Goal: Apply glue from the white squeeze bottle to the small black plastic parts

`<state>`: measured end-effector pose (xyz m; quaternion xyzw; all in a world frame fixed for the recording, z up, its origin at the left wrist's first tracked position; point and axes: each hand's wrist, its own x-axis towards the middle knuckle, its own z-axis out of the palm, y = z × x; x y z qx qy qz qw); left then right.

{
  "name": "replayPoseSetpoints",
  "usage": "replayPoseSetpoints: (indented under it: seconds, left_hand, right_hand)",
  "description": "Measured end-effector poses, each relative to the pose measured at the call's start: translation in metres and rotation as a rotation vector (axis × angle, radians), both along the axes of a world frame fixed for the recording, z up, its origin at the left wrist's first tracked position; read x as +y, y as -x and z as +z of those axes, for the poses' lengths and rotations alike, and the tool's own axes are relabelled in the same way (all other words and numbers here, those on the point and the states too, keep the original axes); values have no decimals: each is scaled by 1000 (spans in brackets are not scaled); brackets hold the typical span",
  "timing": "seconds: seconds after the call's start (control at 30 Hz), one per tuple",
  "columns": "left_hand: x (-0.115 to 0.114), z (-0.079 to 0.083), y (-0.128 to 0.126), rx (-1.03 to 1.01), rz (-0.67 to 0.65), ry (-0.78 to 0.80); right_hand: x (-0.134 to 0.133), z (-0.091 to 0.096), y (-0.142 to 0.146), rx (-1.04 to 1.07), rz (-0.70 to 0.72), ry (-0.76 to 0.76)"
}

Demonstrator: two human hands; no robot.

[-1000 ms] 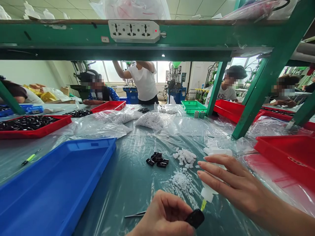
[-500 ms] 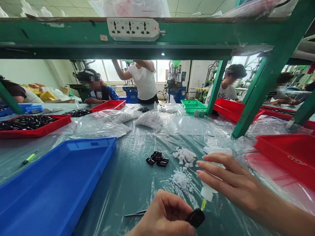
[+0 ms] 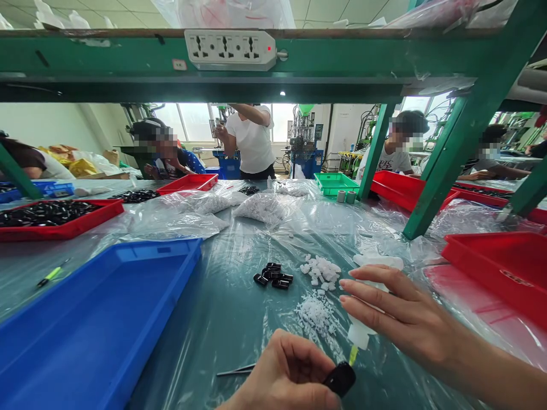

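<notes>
My left hand [image 3: 286, 376], closed in a pinch, holds a small glossy black plastic part [image 3: 342, 378] near the bottom edge. Over a white squeeze bottle [image 3: 358, 336] lies my right hand [image 3: 397, 313], fingers long and thumb hidden underneath. The bottle points down, and its yellow-green nozzle tip [image 3: 352, 355] meets the black part's upper edge. Beyond my hands are a small pile of black parts [image 3: 273, 275], a heap of white chunks [image 3: 320, 272] and a heap of finer white bits [image 3: 317, 314]. Tweezers [image 3: 236, 370] lie partly behind my left hand.
A blue tray [image 3: 98, 302] takes up the left side; a red bin [image 3: 499, 273] stands at right. Further back are clear bags of white bits [image 3: 265, 208] and a green basket [image 3: 337, 184]. A green frame [image 3: 444, 159] rises at right. Several people work beyond.
My hands, the bottle and the black part stay almost still. Across the table, the standing person's arms have come lower, and the person at the left has shifted.
</notes>
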<state>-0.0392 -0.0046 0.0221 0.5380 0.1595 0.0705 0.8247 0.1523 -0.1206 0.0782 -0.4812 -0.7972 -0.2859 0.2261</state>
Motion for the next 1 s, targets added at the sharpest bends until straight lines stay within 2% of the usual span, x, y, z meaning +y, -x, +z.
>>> replayPoseSetpoints:
  seconds: [0.43,0.73,0.8,0.87,1.0]
  left_hand:
    - [2,3,-2,38,39,-7]
    - [2,6,-3,69,90,-16]
    - [2,7,-4,91,120,-17]
    - [2,7,-5,86,152,-15]
    - [3,6,-7,27,180,-4]
  right_hand:
    - [-8,-2,-2,-90,-202,-20]
    - [-7,-24,-14,-59,-318,-36]
    - [-5,-33,-19,11,-345,-35]
    - [-3,-44,-22,181,-376,19]
    - [-1,-72,-27,673,-458,272]
